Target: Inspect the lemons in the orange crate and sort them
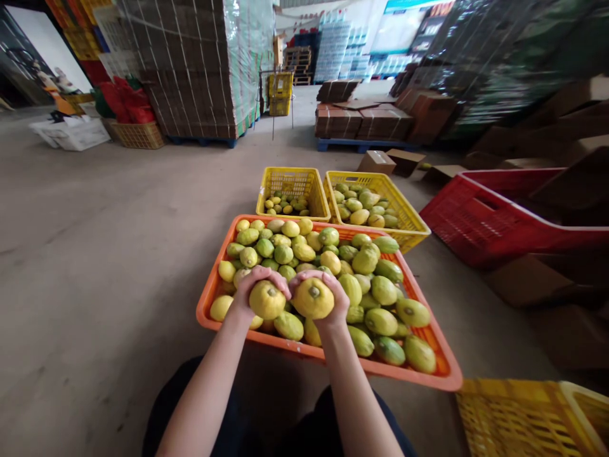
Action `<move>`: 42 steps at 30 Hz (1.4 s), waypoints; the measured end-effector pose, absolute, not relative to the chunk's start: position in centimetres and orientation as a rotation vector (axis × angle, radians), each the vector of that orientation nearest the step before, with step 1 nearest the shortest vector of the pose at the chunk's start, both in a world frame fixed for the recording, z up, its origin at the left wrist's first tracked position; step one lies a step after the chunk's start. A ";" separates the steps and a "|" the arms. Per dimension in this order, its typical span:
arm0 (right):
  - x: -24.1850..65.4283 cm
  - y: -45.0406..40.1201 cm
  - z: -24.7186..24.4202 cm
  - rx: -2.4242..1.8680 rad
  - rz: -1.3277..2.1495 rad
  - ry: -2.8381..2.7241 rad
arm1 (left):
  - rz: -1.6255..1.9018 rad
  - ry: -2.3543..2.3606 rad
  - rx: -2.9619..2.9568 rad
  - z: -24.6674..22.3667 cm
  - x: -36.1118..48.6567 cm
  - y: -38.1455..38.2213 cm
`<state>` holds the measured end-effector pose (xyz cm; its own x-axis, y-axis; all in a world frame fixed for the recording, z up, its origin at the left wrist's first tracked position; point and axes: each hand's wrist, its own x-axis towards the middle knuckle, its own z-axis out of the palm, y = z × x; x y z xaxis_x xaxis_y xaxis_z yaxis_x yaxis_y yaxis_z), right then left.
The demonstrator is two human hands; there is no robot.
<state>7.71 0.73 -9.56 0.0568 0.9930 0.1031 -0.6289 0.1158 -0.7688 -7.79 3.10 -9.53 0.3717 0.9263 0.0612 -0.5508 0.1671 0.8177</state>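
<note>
Over the front middle of an orange crate [451, 374] heaped with green and yellow fruits [384, 290], my two hands are side by side. My left hand [259, 285] wraps round a yellow fruit [267, 300], its stem end facing me. A slightly larger yellow fruit [313, 298] is held by my right hand [323, 289], fingers curled over its far side. The fingertips of both hands nearly meet between the two fruits. The fruits lying directly beneath my hands are partly hidden.
Behind the orange crate are two yellow crates [261, 190] [404, 216] with fruits inside. A red crate [469, 219] is at the right, and another yellow crate [518, 412] at the lower right. Wrapped stacks of cardboard [190, 70] are farther back.
</note>
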 end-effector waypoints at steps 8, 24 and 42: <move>8.4 0.6 -9.7 -0.670 1.305 -0.838 | 1.046 0.500 0.946 -9.5 -7.6 3.0; 8.0 1.6 -9.8 -0.753 1.584 -0.333 | 0.997 0.679 0.165 -7.8 -6.3 3.7; 7.5 3.1 -11.1 -0.779 1.689 0.095 | 1.199 0.822 -0.229 -8.7 -5.0 5.2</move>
<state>7.53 3.09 -11.10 -0.0627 0.8412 -0.5370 -0.8961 -0.2844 -0.3408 -4.98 5.18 -8.65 0.1210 0.7326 -0.6698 -0.8889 0.3803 0.2554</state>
